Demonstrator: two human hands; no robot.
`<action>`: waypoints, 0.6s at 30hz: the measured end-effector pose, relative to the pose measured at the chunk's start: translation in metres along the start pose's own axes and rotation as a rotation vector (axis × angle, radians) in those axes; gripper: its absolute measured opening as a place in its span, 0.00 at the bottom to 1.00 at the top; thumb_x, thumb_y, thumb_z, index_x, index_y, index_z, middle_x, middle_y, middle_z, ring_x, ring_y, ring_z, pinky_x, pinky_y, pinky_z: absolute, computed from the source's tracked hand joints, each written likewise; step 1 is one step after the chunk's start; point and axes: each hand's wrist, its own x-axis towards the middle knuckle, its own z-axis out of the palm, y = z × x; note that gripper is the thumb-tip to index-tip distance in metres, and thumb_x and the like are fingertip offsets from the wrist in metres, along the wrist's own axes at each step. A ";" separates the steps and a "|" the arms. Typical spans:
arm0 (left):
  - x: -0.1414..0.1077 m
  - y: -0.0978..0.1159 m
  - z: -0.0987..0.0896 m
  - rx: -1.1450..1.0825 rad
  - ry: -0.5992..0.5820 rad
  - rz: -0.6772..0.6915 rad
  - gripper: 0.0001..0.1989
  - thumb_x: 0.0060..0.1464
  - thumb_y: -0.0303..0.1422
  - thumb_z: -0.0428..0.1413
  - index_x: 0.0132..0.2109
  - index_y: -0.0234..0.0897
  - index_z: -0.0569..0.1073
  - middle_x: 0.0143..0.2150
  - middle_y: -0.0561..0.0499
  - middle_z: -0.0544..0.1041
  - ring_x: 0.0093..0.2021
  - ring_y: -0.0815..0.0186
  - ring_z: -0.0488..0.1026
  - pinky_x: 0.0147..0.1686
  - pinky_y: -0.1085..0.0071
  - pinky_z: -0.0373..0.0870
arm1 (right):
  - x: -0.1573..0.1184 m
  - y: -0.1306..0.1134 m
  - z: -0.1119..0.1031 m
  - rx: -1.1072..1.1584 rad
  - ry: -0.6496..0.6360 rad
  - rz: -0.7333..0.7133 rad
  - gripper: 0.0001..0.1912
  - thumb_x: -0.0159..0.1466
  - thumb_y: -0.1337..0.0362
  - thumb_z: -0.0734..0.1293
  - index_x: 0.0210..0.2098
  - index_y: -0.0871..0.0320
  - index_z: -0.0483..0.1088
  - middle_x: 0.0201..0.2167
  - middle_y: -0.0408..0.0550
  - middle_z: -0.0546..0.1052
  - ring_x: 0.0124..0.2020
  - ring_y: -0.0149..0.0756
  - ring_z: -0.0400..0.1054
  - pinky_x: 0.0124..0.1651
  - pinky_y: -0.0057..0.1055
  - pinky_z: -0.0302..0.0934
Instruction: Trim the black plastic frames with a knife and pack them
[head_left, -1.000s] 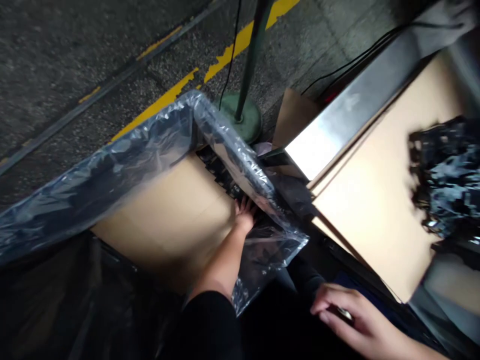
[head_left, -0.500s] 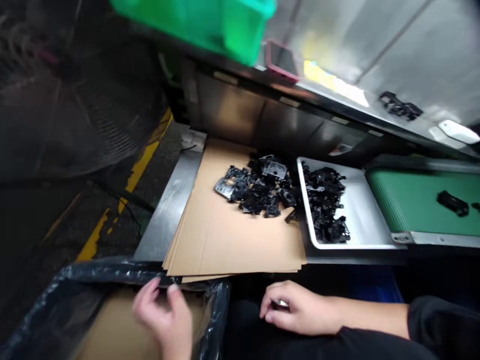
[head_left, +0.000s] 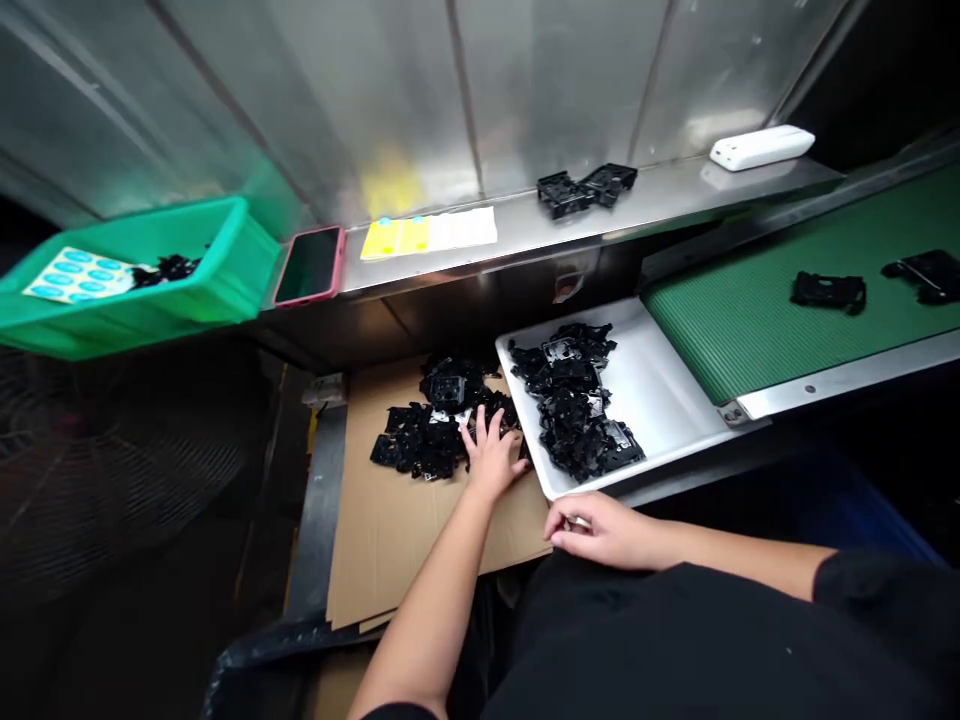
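Note:
My left hand [head_left: 493,458] reaches over the right side of a pile of black plastic parts [head_left: 420,440], fingers spread, touching or just above them. The pile lies on stacked cardboard sheets [head_left: 375,540]. My right hand [head_left: 600,530] is curled near the front edge of a white tray [head_left: 667,380]; a small light-coloured thing shows between its fingers, too small to name. More black parts [head_left: 574,410] fill the tray's left half.
A green conveyor belt [head_left: 757,320] carries black parts at the right. On the metal shelf [head_left: 525,235] are a phone [head_left: 310,265], yellow and white labels [head_left: 427,233], black parts and a white device [head_left: 761,148]. A green bin [head_left: 150,320] stands left; a black-lined container [head_left: 255,660] is below.
My left hand has moved from above the black-lined container up to the parts pile, its fingers now spread. The right hand remains curled. The view has swung right and up.

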 end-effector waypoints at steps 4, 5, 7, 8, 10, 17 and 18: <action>-0.012 0.025 0.017 0.031 0.020 -0.099 0.24 0.52 0.35 0.70 0.57 0.48 0.81 0.79 0.40 0.61 0.81 0.30 0.45 0.72 0.20 0.41 | -0.005 0.010 -0.028 0.050 0.060 -0.015 0.08 0.70 0.66 0.67 0.39 0.60 0.80 0.32 0.41 0.78 0.31 0.29 0.67 0.36 0.25 0.61; -0.014 0.030 0.021 0.033 0.038 -0.137 0.23 0.54 0.34 0.68 0.57 0.48 0.81 0.78 0.39 0.63 0.80 0.30 0.47 0.72 0.21 0.44 | -0.007 0.012 -0.034 0.054 0.068 -0.019 0.09 0.70 0.66 0.66 0.39 0.60 0.80 0.32 0.40 0.78 0.31 0.28 0.67 0.37 0.25 0.61; -0.018 0.036 0.028 0.028 0.090 -0.221 0.20 0.56 0.32 0.65 0.56 0.48 0.81 0.75 0.39 0.68 0.80 0.31 0.51 0.71 0.24 0.51 | -0.010 0.015 -0.043 0.055 0.071 -0.029 0.10 0.70 0.67 0.66 0.40 0.61 0.81 0.33 0.40 0.78 0.32 0.28 0.67 0.38 0.25 0.60; -0.020 0.037 0.029 0.023 0.123 -0.262 0.18 0.58 0.31 0.63 0.55 0.47 0.82 0.73 0.39 0.70 0.79 0.32 0.52 0.71 0.25 0.53 | -0.012 0.017 -0.046 0.055 0.064 -0.036 0.10 0.70 0.67 0.66 0.40 0.61 0.81 0.33 0.40 0.78 0.32 0.27 0.67 0.39 0.25 0.60; -0.029 0.035 0.026 0.007 0.197 -0.329 0.15 0.60 0.30 0.61 0.52 0.46 0.83 0.70 0.40 0.72 0.79 0.33 0.53 0.70 0.26 0.56 | -0.014 0.020 -0.052 0.061 0.037 -0.048 0.10 0.69 0.68 0.66 0.39 0.62 0.81 0.33 0.41 0.79 0.31 0.28 0.67 0.39 0.26 0.60; -0.100 0.040 -0.033 -0.144 0.415 -0.304 0.14 0.63 0.28 0.54 0.49 0.48 0.82 0.58 0.41 0.76 0.62 0.49 0.77 0.63 0.46 0.78 | -0.003 0.031 -0.068 0.146 -0.015 -0.042 0.08 0.68 0.62 0.71 0.42 0.61 0.77 0.36 0.45 0.77 0.31 0.30 0.63 0.37 0.29 0.59; -0.110 0.049 -0.043 -0.160 0.461 -0.288 0.15 0.64 0.29 0.53 0.50 0.50 0.81 0.59 0.41 0.74 0.63 0.49 0.76 0.64 0.45 0.78 | 0.001 0.030 -0.069 0.170 -0.011 -0.036 0.11 0.68 0.60 0.71 0.46 0.61 0.76 0.38 0.45 0.77 0.30 0.30 0.61 0.36 0.29 0.59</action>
